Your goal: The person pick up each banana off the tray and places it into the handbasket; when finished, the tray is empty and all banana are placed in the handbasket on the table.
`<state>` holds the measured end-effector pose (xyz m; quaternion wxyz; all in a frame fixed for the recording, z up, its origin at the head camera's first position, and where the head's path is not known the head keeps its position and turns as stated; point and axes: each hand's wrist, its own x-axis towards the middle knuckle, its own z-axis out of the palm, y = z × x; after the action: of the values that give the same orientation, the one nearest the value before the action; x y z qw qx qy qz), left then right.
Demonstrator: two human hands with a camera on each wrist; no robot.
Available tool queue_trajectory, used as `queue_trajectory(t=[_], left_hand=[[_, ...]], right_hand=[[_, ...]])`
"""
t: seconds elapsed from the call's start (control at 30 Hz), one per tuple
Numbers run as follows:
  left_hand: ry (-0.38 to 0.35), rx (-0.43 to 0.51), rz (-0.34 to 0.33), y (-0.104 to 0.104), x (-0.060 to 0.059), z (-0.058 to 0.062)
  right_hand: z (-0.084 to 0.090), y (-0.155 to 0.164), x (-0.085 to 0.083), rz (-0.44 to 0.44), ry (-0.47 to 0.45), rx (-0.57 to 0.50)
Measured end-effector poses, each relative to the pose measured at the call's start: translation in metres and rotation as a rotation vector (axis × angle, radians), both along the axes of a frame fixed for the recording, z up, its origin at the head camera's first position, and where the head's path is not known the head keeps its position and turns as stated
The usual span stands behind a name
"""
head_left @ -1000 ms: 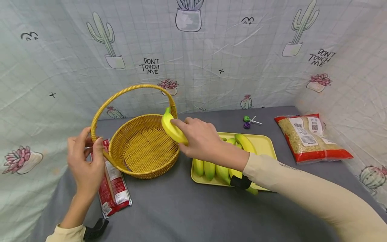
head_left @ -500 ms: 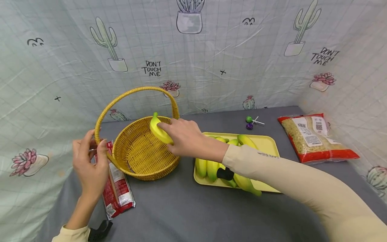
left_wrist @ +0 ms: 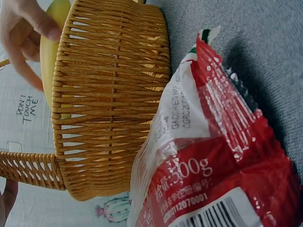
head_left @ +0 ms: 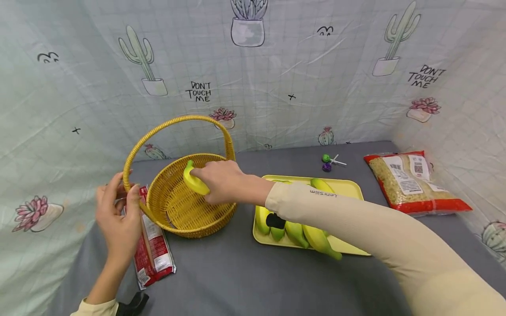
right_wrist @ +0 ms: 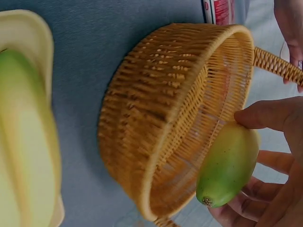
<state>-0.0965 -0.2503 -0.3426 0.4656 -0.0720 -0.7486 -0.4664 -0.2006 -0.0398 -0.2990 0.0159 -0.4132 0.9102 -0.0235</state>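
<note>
My right hand [head_left: 225,181] grips a yellow banana with a green tip [head_left: 195,180] over the opening of a round yellow wicker basket [head_left: 189,231]. In the right wrist view, thumb and fingers lie on either side of the banana [right_wrist: 228,163], which is at the rim of the basket [right_wrist: 142,94]. My left hand [head_left: 120,219] holds the left foot of the tall basket handle [head_left: 174,120], thumb on one side and fingers on the other. Inside, the wicker floor shows bare where it is visible. More bananas [head_left: 318,239] lie on a pale yellow tray [head_left: 352,188], partly covered by my right arm.
A red and white packet [head_left: 154,254] lies left of the basket, partly under its rim in view. Green and purple lollipops [head_left: 326,162] lie behind the tray. To the right is a red-edged bag of grain [head_left: 407,182]. A patterned cloth [head_left: 261,87] hangs behind the grey table.
My right hand has carried the banana left and lower, from the basket's right edge to over its middle. The left hand keeps its hold on the handle.
</note>
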Motion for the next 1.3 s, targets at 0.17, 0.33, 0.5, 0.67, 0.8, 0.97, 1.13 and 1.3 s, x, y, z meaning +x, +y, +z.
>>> queue_trajectory(t=[0.17, 0.33, 0.5, 0.67, 0.8, 0.97, 1.13, 1.3], left_hand=[[0.015, 0.001, 0.002, 0.001, 0.002, -0.004], [0.012, 0.001, -0.005, 0.002, 0.001, -0.003], [0.001, -0.003, 0.010, 0.002, 0.001, -0.002], [-0.016, -0.001, 0.006, 0.002, 0.002, -0.002], [-0.006, -0.003, -0.004, 0.001, 0.002, -0.001], [-0.004, 0.000, 0.009, 0.001, 0.001, 0.000], [-0.014, 0.008, 0.013, 0.002, 0.000, -0.001], [0.003, 0.018, 0.004, 0.003, 0.000, -0.002]], right_hand=[[-0.005, -0.022, 0.003, 0.018, -0.030, 0.047], [-0.007, -0.042, 0.005, 0.021, -0.057, 0.097], [-0.007, -0.055, 0.007, 0.040, -0.072, 0.103], [-0.009, -0.063, 0.007, 0.042, -0.098, 0.106], [-0.014, -0.072, 0.008, 0.028, -0.130, 0.104], [-0.021, -0.083, 0.014, 0.010, -0.167, 0.115], [-0.028, -0.087, 0.018, 0.001, -0.193, 0.120], [-0.031, -0.091, 0.018, 0.001, -0.196, 0.127]])
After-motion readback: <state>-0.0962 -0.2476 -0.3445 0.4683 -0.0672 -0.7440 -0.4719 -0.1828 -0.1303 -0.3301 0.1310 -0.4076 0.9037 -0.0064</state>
